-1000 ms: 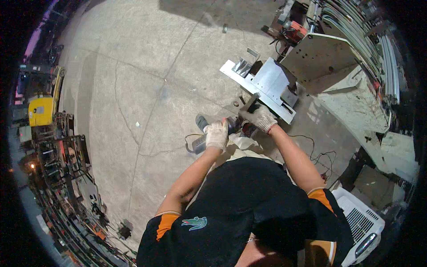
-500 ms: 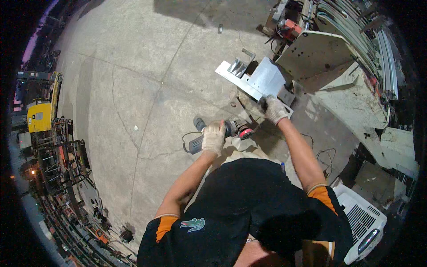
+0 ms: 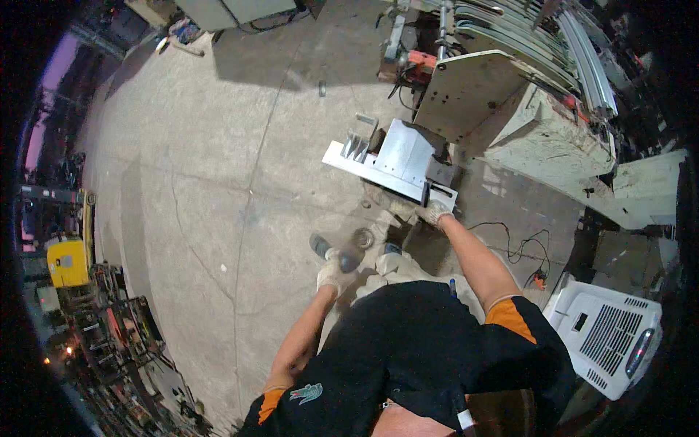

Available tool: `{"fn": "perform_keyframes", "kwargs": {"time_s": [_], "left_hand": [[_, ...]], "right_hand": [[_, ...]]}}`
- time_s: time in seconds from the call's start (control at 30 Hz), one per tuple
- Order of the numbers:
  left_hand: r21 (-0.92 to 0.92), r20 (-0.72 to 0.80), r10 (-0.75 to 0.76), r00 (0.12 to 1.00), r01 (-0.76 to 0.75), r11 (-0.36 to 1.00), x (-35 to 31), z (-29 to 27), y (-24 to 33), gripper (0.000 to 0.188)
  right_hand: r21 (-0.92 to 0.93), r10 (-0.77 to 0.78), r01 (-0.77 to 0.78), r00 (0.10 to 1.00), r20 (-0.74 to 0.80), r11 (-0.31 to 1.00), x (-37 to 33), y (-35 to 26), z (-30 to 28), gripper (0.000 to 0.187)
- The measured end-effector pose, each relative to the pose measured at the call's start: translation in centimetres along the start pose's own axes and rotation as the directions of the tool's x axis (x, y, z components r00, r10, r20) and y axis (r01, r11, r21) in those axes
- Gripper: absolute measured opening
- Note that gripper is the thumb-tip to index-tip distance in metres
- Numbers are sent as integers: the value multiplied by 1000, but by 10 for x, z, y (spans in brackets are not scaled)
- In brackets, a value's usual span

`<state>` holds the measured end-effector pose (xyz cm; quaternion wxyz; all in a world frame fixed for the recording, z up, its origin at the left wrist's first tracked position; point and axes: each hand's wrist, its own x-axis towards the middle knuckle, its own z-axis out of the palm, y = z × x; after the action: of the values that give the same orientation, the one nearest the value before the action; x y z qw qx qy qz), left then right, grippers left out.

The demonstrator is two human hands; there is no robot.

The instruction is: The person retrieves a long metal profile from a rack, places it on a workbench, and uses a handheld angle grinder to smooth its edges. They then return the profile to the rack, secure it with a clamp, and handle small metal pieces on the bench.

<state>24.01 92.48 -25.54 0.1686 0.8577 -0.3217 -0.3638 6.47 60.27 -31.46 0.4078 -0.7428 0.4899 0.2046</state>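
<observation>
Silvery angular metal bracket (image 3: 405, 154) may tip if gloved right hand (image 3: 435, 213), grip unclear, presses; gloved left hand (image 3: 333, 274) clasps blurred grey tool (image 3: 351, 259).

Holds bare left forearm (image 3: 306, 326) out in front, slanting forward and slightly to the right, with gloved left hand (image 3: 331, 277) nearer the torso (image 3: 408, 342) and curled in a grip. Holds bare right forearm (image 3: 477, 256) slanting forward and to the left, with gloved right hand (image 3: 435, 213) farther out than the other and well apart from it. Points its fingers (image 3: 425, 212) leftward; too small to tell how bent.
</observation>
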Motion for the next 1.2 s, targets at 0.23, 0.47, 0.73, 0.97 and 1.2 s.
{"fn": "perform_keyframes", "kwargs": {"time_s": [0.23,0.47,0.73,0.97,1.2], "left_hand": [[-404,392,-279,877,436,804,-12,-16,-19,60],[-288,291,-198,936,283,915,-18,-29,-22,64],[-325,421,-148,895,301,896,-8,-28,6,68],[-457,351,-66,934,233,858,6,-10,6,60],[-335,411,30,911,121,934,31,-35,34,49]], "right_hand": [[-98,83,-83,997,-7,992,46,52,39,69],[-170,58,-78,991,-118,982,58,5,-2,52],[-72,-48,22,918,-393,997,55,-36,-32,52],[43,-105,139,887,-449,989,14,19,7,45],[422,184,-182,982,35,888,-64,95,100,43]]}}
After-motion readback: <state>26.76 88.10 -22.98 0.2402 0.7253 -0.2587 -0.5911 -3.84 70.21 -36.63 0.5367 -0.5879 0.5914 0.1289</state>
